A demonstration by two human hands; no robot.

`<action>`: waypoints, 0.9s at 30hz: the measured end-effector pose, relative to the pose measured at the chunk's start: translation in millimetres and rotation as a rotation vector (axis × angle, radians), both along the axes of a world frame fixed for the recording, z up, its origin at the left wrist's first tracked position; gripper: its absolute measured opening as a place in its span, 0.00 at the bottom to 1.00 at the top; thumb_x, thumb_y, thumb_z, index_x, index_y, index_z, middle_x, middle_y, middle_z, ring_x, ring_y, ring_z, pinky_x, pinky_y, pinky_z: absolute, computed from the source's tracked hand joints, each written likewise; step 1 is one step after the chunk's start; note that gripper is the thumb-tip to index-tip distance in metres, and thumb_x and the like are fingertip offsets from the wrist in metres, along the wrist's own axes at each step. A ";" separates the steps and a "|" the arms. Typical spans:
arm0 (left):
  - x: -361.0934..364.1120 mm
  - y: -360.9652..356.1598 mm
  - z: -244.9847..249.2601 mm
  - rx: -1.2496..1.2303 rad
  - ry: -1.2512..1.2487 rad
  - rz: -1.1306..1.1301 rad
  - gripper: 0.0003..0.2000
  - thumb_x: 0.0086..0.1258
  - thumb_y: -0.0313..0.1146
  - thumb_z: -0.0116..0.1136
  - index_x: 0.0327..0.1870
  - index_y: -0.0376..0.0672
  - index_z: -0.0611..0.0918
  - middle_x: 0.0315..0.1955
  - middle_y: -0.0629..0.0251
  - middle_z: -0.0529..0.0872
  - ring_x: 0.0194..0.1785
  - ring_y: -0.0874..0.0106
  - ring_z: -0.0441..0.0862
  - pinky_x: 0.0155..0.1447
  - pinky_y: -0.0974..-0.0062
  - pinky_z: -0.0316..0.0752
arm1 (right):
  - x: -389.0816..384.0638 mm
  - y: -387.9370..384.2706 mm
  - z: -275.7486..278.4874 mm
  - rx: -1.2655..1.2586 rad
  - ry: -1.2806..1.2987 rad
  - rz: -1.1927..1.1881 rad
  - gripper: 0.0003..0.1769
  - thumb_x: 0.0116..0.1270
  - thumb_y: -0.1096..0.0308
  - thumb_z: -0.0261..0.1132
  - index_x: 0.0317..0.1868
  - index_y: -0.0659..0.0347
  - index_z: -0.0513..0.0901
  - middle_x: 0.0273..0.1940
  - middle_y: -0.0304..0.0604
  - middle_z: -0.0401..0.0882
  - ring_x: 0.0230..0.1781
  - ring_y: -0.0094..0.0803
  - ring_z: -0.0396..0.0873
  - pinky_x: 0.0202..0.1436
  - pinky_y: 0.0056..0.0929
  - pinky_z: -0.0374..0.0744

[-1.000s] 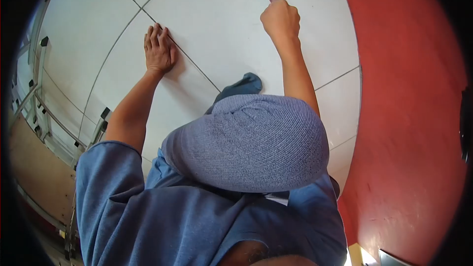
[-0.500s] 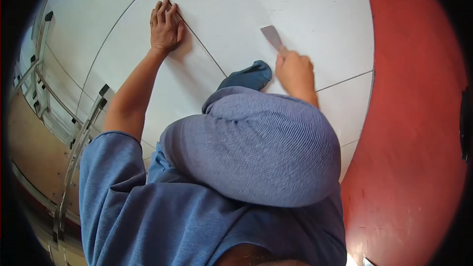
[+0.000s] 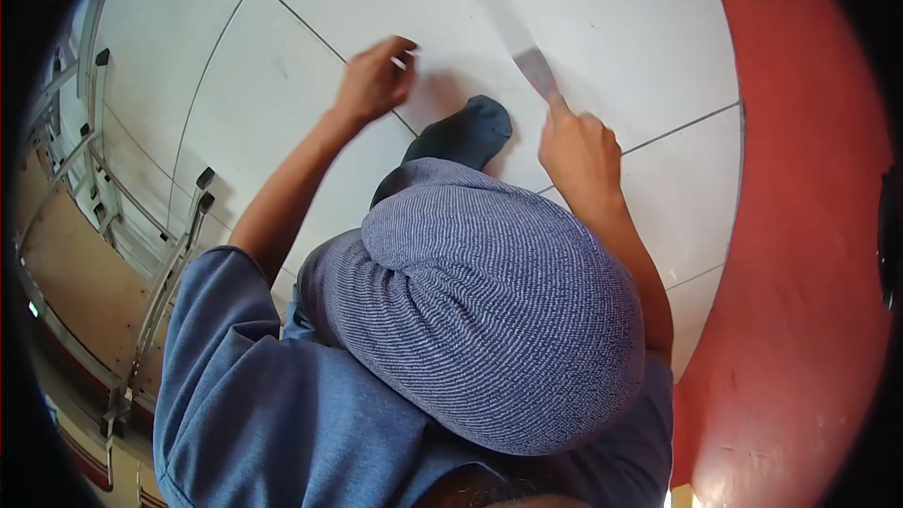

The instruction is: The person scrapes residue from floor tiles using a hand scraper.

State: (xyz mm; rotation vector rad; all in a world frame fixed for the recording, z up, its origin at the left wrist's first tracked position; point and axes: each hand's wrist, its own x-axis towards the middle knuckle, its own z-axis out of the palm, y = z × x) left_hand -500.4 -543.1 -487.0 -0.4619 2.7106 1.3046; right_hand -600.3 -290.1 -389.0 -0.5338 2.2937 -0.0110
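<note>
My right hand [image 3: 580,152] is wrapped round the handle of a putty knife [image 3: 538,73]. Its flat metal blade points away from me, and a shadow stretches over the floor beyond its edge. My left hand [image 3: 376,80] hangs above the white tiles with fingers loosely curled and somewhat blurred. A gap shows between its thumb and forefinger, with nothing visible in it. Between the two hands, a foot in a dark sock [image 3: 466,134] rests on the tiled floor [image 3: 640,28], partly hidden by my bent knee [image 3: 489,292] in blue-grey ribbed cloth.
Metal frames with black feet and a brown board [image 3: 85,263] stand along the left side. A red surface [image 3: 800,254] borders the tiles on the right. Dark joints run between the tiles, and small marks show on them.
My left hand has come off the floor, moving right and closer to me, its fingers now curled. The right hand and putty knife have shifted slightly right and nearer. My view has moved a little.
</note>
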 end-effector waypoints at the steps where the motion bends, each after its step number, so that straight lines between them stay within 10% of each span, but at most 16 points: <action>1: -4.7 19.2 11.8 0.074 -0.170 -0.016 0.07 0.66 0.27 0.57 0.41 0.38 0.83 0.28 0.60 0.87 0.22 0.71 0.83 0.31 0.73 0.78 | 9.3 9.9 5.4 0.030 -0.036 -0.019 0.18 0.66 0.68 0.54 0.55 0.62 0.76 0.32 0.61 0.81 0.34 0.58 0.83 0.37 0.50 0.82; 3: -9.2 46.4 18.9 0.278 -0.613 -0.165 0.15 0.72 0.38 0.54 0.40 0.32 0.84 0.30 0.55 0.88 0.26 0.72 0.85 0.33 0.73 0.80 | 32.1 34.1 16.9 0.089 -0.097 -0.053 0.18 0.66 0.69 0.53 0.56 0.64 0.74 0.34 0.61 0.81 0.33 0.58 0.83 0.37 0.49 0.82; 9: 6.5 123.5 19.8 1.482 -1.292 0.297 0.40 0.75 0.63 0.31 0.65 0.26 0.69 0.60 0.42 0.75 0.61 0.57 0.75 0.66 0.60 0.67 | 61.0 24.7 -1.0 -0.049 -0.103 -0.128 0.17 0.68 0.68 0.53 0.54 0.66 0.73 0.36 0.62 0.81 0.34 0.56 0.84 0.37 0.46 0.83; 16: -2.3 147.8 17.6 1.522 -0.946 0.505 0.35 0.78 0.58 0.26 0.68 0.31 0.64 0.60 0.54 0.74 0.64 0.62 0.71 0.68 0.61 0.64 | 67.3 4.7 -0.1 -0.049 -0.095 -0.173 0.19 0.66 0.65 0.56 0.54 0.67 0.73 0.40 0.64 0.81 0.38 0.54 0.85 0.40 0.46 0.84; 27: -7.7 153.6 15.2 1.582 -0.977 0.755 0.20 0.81 0.47 0.29 0.39 0.43 0.72 0.32 0.63 0.78 0.42 0.66 0.77 0.54 0.64 0.75 | 72.8 -7.0 2.4 -0.110 -0.175 -0.293 0.26 0.64 0.61 0.60 0.56 0.73 0.72 0.45 0.66 0.80 0.44 0.55 0.84 0.47 0.46 0.83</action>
